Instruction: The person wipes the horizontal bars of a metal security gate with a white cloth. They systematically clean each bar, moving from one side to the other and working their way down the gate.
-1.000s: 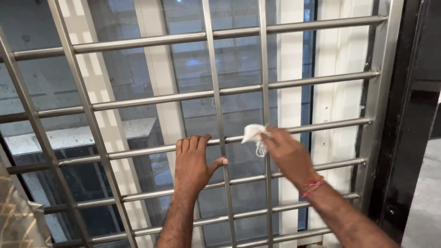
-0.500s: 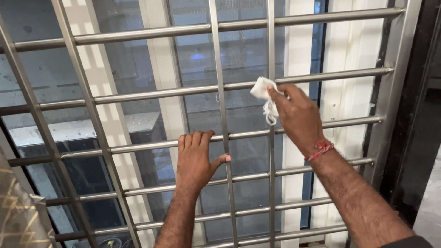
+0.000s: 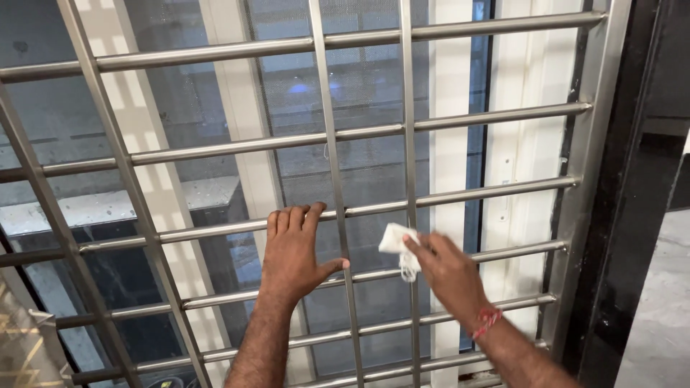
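Two bare hands at a brushed steel window grille, one braced, one holding a cloth.

Nearest, the right hand (image 3: 449,269), with a red thread band (image 3: 487,321) at its wrist, has its grip clamped on a small crumpled white cloth (image 3: 397,241), pressed against a vertical bar of the silver metal grille (image 3: 374,133) just below the grille's third horizontal bar from the top. The left hand (image 3: 295,255) lies flat on the grille to the left of the cloth, its grip apart: the fingers (image 3: 291,218) hook over that same third bar and the thumb touches the neighbouring vertical bar. Behind the grille stands a dark glass pane (image 3: 359,86) with white frame uprights. Right of the grille runs a black door frame (image 3: 632,215).
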